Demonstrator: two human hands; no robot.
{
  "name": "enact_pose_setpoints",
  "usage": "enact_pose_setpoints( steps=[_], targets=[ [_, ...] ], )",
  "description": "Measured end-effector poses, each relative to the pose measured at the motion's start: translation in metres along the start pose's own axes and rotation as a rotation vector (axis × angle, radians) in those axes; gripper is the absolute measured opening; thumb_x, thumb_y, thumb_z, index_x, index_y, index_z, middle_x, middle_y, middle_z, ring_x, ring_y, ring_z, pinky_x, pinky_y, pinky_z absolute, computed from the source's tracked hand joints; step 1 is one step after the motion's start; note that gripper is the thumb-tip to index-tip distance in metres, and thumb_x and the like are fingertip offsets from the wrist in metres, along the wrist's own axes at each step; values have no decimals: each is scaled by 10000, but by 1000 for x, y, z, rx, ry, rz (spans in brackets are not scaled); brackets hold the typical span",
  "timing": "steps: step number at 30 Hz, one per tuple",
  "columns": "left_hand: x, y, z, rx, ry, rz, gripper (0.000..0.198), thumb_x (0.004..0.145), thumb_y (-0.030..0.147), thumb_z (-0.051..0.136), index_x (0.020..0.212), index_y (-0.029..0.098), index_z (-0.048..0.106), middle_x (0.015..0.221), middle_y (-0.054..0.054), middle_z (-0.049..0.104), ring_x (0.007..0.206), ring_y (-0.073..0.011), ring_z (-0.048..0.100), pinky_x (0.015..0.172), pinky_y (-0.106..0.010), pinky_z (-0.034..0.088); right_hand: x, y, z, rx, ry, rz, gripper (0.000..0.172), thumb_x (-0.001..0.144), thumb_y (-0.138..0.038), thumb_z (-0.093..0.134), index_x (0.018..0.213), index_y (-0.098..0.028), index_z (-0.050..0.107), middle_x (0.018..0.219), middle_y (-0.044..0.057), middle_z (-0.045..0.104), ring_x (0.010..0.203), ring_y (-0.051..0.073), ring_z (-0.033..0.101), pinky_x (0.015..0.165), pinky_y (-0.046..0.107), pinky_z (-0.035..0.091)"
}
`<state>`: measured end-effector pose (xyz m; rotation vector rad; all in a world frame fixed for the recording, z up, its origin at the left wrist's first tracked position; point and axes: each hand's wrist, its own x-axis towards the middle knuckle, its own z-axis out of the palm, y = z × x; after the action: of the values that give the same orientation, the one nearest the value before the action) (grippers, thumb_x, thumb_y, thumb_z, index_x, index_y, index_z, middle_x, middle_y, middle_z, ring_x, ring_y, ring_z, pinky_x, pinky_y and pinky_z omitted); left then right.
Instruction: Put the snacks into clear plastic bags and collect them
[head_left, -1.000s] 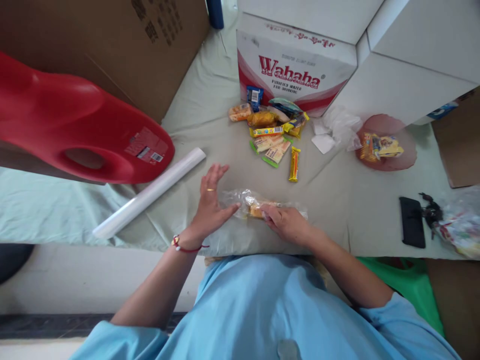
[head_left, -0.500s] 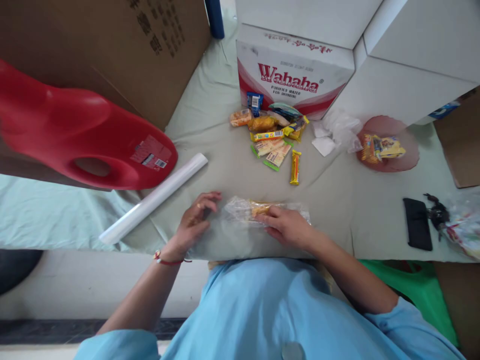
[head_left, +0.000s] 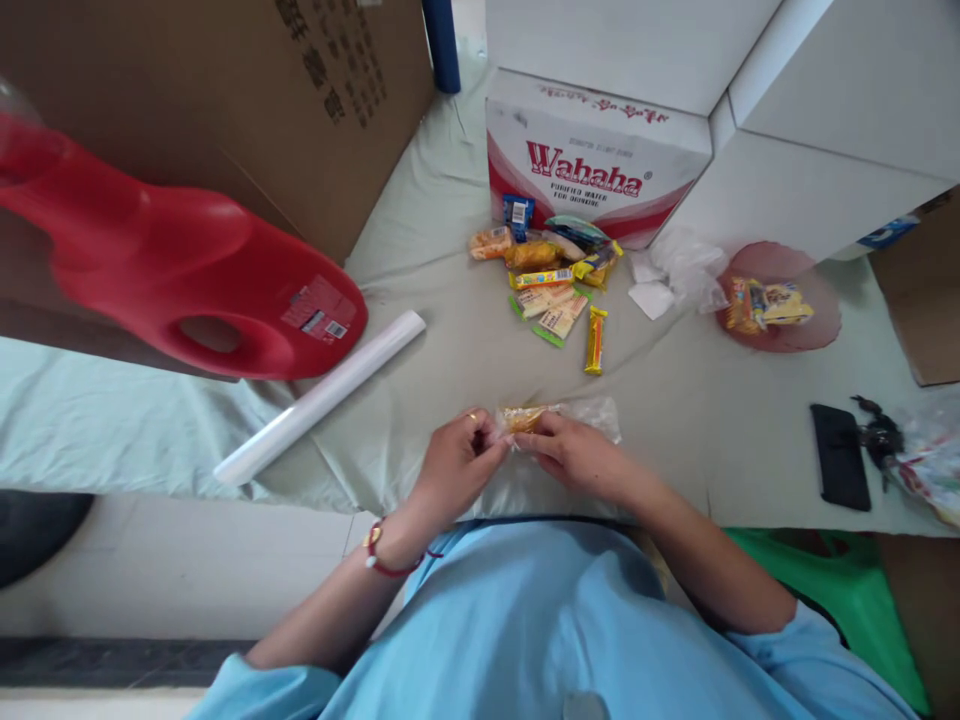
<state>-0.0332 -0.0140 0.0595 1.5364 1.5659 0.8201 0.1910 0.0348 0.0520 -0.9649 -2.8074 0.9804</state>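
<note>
Your left hand (head_left: 461,465) has moved right and inward since the earlier head view, where it stood apart from the wrapping with its fingers spread; your right hand (head_left: 574,455) remains at the snack. Head view, now: at the lower centre of the frame, your left hand is nearly closed, thumb and fingertips pinching the left end of the clear plastic wrapping (head_left: 596,412). Your right hand is partly curled, fingers touching the golden snack (head_left: 521,420) inside that wrapping; you cannot tell whether it grips or only presses. The snack lies just below the frame centre, on the cloth (head_left: 675,430), between your hands. Above it lies a yellow stick packet (head_left: 595,342). A white roll (head_left: 322,400) lies slantwise at centre left.
</note>
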Motion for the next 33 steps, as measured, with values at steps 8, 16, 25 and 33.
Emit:
enact_pose_setpoints(
  steps=[8,16,25,33],
  targets=[
    [-3,5,62,516,-135,313,485,916,114,517,1396,154,580,1392,-181,644,1208,-272,674,959,-409,593,-34,26,8,267,391,81,302,1035,-207,492,1254,-238,697,1188,95,701,1115,221,664,995,398,548],
    [-15,-10,69,733,-108,384,596,947,73,452,1539,137,469,1512,-209,598,1332,-292,629,959,-396,590,-59,50,21,-3,702,484,187,923,-358,658,1010,-195,687,1373,194,590,1309,362,501,1100,580,445],
    [-14,-5,73,799,-147,333,585,936,53,442,1508,158,512,1468,-176,638,1124,-239,717,777,-294,597,-7,1,-13,223,486,343,104,979,-271,593,890,-218,602,787,11,674,726,169,608,687,270,451],
    [-26,-21,38,494,-89,323,448,900,131,481,1295,160,689,1373,-146,715,1005,-226,770,852,-324,621,44,-23,6,-119,206,360,227,1086,-297,480,1080,-171,669,1092,132,675,947,236,646,793,327,496]
  ],
)
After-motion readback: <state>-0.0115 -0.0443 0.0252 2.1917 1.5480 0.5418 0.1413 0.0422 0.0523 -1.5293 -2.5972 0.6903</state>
